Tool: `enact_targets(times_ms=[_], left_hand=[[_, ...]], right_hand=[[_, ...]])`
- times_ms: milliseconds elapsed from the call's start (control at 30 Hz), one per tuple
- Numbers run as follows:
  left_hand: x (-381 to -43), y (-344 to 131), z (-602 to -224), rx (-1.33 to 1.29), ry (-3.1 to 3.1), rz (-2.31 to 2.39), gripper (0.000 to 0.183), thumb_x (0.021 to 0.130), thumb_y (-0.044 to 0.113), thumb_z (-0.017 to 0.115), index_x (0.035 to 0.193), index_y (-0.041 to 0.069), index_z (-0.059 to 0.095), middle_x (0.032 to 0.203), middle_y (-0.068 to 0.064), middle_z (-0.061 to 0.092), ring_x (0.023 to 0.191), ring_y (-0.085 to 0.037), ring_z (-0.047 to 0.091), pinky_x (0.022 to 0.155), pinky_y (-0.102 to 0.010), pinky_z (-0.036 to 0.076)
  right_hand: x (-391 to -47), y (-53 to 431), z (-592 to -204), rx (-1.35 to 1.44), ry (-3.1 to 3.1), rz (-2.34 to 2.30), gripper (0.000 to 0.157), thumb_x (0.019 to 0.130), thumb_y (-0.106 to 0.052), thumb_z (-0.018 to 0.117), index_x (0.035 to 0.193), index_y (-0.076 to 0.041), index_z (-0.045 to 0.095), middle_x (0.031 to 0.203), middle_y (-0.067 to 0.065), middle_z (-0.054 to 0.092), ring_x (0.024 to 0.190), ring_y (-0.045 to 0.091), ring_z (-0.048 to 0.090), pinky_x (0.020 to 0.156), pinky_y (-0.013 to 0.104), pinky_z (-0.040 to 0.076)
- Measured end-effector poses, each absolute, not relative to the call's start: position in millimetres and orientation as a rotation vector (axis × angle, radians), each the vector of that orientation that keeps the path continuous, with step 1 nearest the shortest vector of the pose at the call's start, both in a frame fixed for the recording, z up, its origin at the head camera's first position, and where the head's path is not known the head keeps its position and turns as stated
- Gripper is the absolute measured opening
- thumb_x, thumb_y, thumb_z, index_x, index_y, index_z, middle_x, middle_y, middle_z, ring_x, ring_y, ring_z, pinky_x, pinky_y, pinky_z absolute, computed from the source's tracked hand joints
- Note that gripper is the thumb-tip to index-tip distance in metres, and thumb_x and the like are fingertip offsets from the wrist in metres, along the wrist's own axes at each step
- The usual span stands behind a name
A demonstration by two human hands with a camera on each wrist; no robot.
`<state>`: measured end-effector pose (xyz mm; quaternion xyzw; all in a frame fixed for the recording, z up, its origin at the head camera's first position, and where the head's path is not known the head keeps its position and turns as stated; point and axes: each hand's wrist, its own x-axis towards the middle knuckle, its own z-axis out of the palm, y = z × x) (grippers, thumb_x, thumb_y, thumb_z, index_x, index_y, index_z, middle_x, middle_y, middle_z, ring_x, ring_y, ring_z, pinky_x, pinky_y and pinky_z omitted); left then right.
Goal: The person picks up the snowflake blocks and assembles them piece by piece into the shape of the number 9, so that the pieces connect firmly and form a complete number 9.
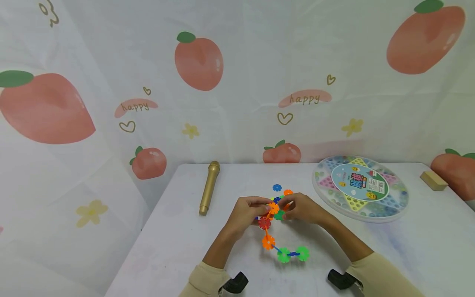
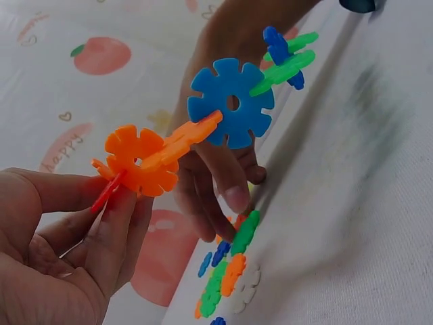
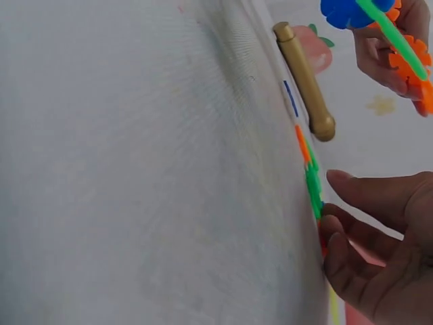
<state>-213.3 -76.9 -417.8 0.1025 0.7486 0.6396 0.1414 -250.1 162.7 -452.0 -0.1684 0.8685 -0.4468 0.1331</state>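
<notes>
A chain of interlocking plastic snowflake discs hangs from my left hand [image 1: 241, 216], which pinches it at a red disc [image 2: 108, 191] beside an orange disc [image 2: 139, 166]. Farther along the chain are a blue disc [image 2: 230, 101] and green discs [image 1: 284, 255], held above the table. My right hand [image 1: 306, 208] reaches down over loose discs on the table. Its thumb stands apart from the bent fingers, and the fingertips are close to a green disc [image 2: 245, 231]. Whether they touch it is hard to tell.
A gold microphone-shaped stick [image 1: 209, 187] lies at the back left of the white table [image 1: 159, 255]. At the back right rests a round Chinese-checkers board pack [image 1: 323, 194], with a wooden block [image 1: 433, 180] beyond it. One loose blue disc [image 1: 277, 187] lies behind the hands.
</notes>
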Motion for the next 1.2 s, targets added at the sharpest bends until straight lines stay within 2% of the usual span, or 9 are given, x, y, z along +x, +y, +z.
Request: enact_targets(times_ms=[267,633,933,1200], left_hand=[[-214,-76,-419,0.28,2.148,1.85,0.023,0.102,0.02,0.07,0.12,0.009,0.08,0.102,-0.006,0.08,0.087,-0.015,0.074,0.07,-0.025,0.061],[-212,-73,-419,0.284,2.129,1.854,0.025,0.102,0.021,0.071,0.121,0.007,0.079,0.103,-0.005,0.079,0.088,-0.014,0.073,0.068,-0.024,0.06],[-211,-72,-420,0.279,2.126,1.861,0.024,0.102,0.019,0.07,0.121,0.006,0.079,0.103,-0.007,0.079,0.088,-0.014,0.073,0.067,-0.022,0.059],[-213,-72,-423,0.266,2.121,1.861,0.024,0.102,0.018,0.069,0.12,0.006,0.079,0.101,-0.006,0.079,0.087,-0.013,0.073,0.067,-0.022,0.059]], right_hand=[[-254,151,-453,-0.463,2.602,-1.144,0.04,0.081,-0.009,0.092,0.119,-0.007,0.079,0.099,0.002,0.068,0.09,0.02,0.058,0.077,0.031,0.058],[-254,148,-453,-0.499,2.636,-1.064,0.026,0.081,-0.006,0.091,0.104,-0.007,0.079,0.086,0.001,0.062,0.085,0.019,0.056,0.075,0.031,0.055],[-248,155,-451,-0.51,2.633,-1.111,0.029,0.081,-0.01,0.092,0.1,-0.009,0.071,0.086,0.002,0.061,0.084,0.019,0.056,0.075,0.031,0.055],[-244,167,-444,-0.56,2.628,-1.165,0.016,0.088,-0.009,0.086,0.1,-0.009,0.077,0.084,-0.001,0.065,0.08,0.018,0.058,0.071,0.026,0.053]])
